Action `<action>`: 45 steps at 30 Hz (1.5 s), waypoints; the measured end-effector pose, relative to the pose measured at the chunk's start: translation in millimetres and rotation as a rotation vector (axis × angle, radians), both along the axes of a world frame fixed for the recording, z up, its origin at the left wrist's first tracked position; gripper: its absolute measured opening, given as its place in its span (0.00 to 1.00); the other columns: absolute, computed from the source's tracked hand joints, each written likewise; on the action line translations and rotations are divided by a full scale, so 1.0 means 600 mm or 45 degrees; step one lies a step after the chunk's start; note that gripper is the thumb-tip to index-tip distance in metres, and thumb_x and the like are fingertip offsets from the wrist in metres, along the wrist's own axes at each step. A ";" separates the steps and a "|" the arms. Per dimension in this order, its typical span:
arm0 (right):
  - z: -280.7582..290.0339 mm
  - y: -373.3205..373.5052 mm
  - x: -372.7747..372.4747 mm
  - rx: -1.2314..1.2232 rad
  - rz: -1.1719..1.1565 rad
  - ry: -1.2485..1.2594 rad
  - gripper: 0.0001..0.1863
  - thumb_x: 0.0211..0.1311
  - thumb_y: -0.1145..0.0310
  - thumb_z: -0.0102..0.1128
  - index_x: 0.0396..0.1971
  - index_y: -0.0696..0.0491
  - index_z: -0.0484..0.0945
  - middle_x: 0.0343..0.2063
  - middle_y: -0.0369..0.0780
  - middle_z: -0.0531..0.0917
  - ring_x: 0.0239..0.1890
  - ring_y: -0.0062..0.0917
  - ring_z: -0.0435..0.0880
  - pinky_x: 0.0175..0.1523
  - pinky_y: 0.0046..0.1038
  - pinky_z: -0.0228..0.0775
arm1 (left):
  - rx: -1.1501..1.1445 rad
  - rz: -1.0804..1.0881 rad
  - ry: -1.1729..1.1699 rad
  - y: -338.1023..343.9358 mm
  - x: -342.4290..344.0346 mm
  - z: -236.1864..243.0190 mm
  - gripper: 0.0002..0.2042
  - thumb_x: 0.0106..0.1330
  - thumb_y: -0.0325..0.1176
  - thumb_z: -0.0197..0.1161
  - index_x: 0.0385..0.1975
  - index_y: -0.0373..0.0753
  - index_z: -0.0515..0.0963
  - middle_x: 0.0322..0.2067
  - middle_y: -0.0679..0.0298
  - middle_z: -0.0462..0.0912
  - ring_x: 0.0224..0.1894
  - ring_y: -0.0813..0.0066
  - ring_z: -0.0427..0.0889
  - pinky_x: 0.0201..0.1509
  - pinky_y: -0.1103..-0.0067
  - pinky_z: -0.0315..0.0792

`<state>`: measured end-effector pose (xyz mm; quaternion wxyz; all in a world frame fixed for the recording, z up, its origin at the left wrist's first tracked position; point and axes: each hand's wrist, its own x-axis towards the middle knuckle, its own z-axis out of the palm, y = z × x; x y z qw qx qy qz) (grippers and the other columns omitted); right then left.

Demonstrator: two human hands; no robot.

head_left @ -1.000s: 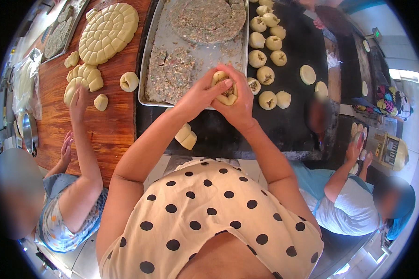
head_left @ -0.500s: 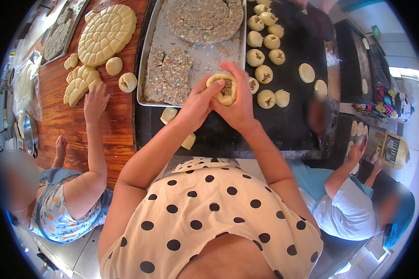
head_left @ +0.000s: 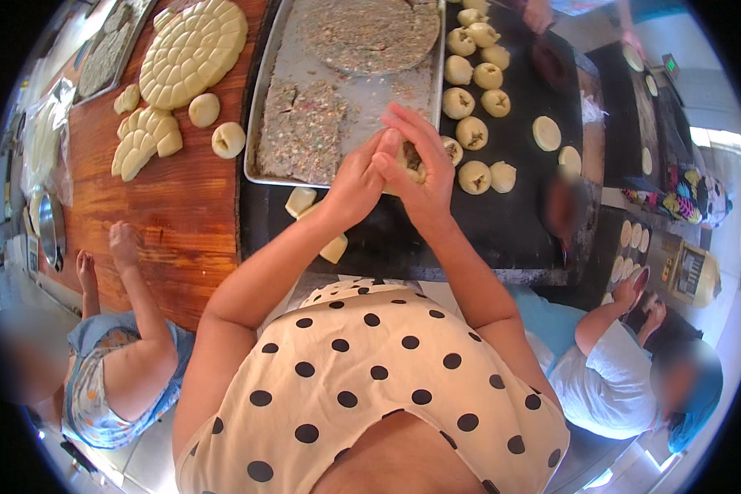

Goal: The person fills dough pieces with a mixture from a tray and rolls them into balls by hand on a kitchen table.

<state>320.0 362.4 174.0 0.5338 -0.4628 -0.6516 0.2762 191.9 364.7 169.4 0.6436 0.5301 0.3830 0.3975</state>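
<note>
Between my two hands is a cup of pale dough with brown crumbly filling inside, held over the tray's near edge. My right hand curls around its outer side, fingers pointing up. My left hand presses against it from the left, its fingertips meeting the right hand's and covering much of the dough. Behind them lies a metal tray with a slab of crumbly filling and a round mound of it. Several filled dough balls stand in rows to the right.
Pieces of dough lie left of my forearms on the black surface. On the wooden table sit a large cut dough mass and single balls. Flat dough rounds lie right. Co-workers sit on both sides.
My left hand has moved up and over the dough, hiding more of it. The left co-worker's hand has drawn back from the cut dough.
</note>
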 end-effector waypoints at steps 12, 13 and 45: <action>0.001 0.005 -0.056 0.099 0.054 -0.099 0.12 0.57 0.70 0.67 0.38 0.57 0.77 0.43 0.43 0.81 0.49 0.33 0.80 0.56 0.31 0.69 | -0.794 0.254 -0.711 0.001 -0.038 -0.031 0.35 0.73 0.62 0.36 0.63 0.35 0.65 0.57 0.58 0.72 0.63 0.68 0.69 0.68 0.69 0.63; -0.003 0.008 -0.055 0.126 0.104 -0.174 0.12 0.58 0.71 0.67 0.39 0.57 0.76 0.43 0.44 0.81 0.49 0.32 0.80 0.56 0.30 0.70 | -0.819 0.221 -0.784 -0.002 -0.044 -0.036 0.35 0.73 0.62 0.36 0.63 0.35 0.65 0.57 0.59 0.72 0.63 0.68 0.70 0.68 0.69 0.63; -0.017 0.002 -0.132 0.292 0.128 -0.160 0.16 0.62 0.70 0.63 0.48 0.56 0.74 0.48 0.46 0.82 0.57 0.40 0.77 0.63 0.39 0.65 | -0.885 0.365 -1.188 -0.001 -0.075 -0.045 0.25 0.75 0.46 0.38 0.59 0.32 0.67 0.57 0.51 0.73 0.60 0.59 0.73 0.65 0.65 0.68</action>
